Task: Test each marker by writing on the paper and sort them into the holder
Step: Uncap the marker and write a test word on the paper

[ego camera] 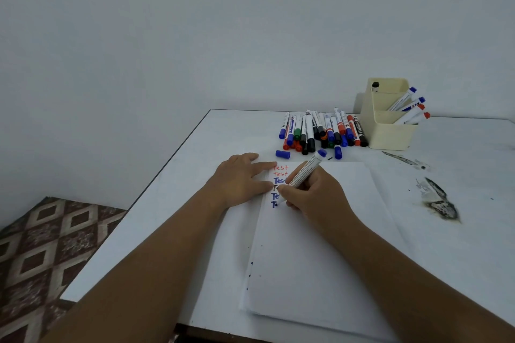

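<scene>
My right hand (312, 195) grips a blue-ended white marker (305, 171), its tip down on the white paper (315, 248) near the sheet's top left corner. Rows of "Test" in red, blue and black (280, 174) run down that corner. My left hand (241, 179) lies flat with straight fingers on the paper's left edge. A loose blue cap (282, 154) lies just beyond the paper. A pile of several capped markers (323, 131) sits behind. The cream holder (390, 131) at back right has several markers (409, 107) leaning in it.
The white table (195, 175) has dark scuffed stains (440, 203) at right. Its left edge runs diagonally, with a patterned brown floor (50, 245) below. A plain wall stands behind the table.
</scene>
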Action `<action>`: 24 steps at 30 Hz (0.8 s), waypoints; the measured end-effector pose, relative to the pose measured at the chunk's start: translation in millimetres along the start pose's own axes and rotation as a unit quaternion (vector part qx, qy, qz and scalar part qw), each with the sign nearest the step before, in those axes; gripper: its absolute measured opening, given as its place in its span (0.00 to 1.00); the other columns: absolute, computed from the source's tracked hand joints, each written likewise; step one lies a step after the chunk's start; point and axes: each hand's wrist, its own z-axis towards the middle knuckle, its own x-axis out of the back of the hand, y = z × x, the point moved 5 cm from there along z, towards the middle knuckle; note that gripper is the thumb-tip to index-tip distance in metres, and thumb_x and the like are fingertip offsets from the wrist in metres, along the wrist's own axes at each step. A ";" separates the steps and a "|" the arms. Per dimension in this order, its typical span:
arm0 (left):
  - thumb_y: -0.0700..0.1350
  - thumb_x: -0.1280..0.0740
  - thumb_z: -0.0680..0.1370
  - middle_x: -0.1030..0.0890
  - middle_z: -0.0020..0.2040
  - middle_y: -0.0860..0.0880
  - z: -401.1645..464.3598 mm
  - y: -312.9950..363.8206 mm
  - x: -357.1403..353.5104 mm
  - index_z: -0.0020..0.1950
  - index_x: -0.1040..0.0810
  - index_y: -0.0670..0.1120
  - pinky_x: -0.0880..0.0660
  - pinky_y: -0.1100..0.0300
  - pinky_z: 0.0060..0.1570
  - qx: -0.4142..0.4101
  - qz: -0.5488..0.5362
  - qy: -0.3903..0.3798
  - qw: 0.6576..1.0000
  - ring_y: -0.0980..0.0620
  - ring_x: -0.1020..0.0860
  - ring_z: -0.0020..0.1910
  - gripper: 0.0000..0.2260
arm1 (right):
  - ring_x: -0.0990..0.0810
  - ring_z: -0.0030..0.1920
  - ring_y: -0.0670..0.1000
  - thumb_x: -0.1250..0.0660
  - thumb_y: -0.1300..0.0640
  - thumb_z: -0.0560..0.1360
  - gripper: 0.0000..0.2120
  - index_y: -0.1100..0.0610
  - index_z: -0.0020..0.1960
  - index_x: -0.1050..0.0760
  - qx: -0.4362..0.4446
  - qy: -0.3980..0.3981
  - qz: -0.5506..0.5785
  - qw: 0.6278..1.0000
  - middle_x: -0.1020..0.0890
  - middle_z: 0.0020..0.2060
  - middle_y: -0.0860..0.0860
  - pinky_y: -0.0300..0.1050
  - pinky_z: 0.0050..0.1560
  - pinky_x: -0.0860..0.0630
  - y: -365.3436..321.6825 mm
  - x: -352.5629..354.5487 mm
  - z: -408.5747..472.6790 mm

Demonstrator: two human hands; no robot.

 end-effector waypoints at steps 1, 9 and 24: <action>0.64 0.37 0.78 0.40 0.80 0.52 0.4 -0.2 -0.1 0.75 0.37 0.69 0.41 0.49 0.73 0.000 0.002 0.001 1.000 0.49 0.42 0.77 0.25 | 0.17 0.37 0.47 0.25 0.50 0.75 0.14 0.58 0.53 0.22 0.003 -0.002 -0.005 1.000 0.16 0.38 0.50 0.49 0.48 0.16 -0.2 -0.4 0.3; 0.64 0.37 0.78 0.40 0.80 0.51 0.9 -0.6 -0.6 0.75 0.37 0.69 0.41 0.49 0.74 -0.002 0.003 0.002 1.000 0.48 0.42 0.77 0.26 | 0.16 0.43 0.53 0.25 0.49 0.74 0.16 0.59 0.54 0.22 0.011 0.000 -0.014 1.000 0.15 0.41 0.52 0.52 0.49 0.17 0.6 -0.6 1.5; 0.65 0.37 0.78 0.40 0.80 0.51 0.7 0.3 -1.1 0.76 0.37 0.67 0.41 0.47 0.74 -0.004 0.006 0.004 1.000 0.48 0.41 0.77 0.26 | 0.16 0.45 0.56 0.26 0.52 0.74 0.13 0.59 0.52 0.22 0.005 0.027 -0.019 0.999 0.16 0.42 0.55 0.50 0.46 0.19 -1.3 2.7 -0.7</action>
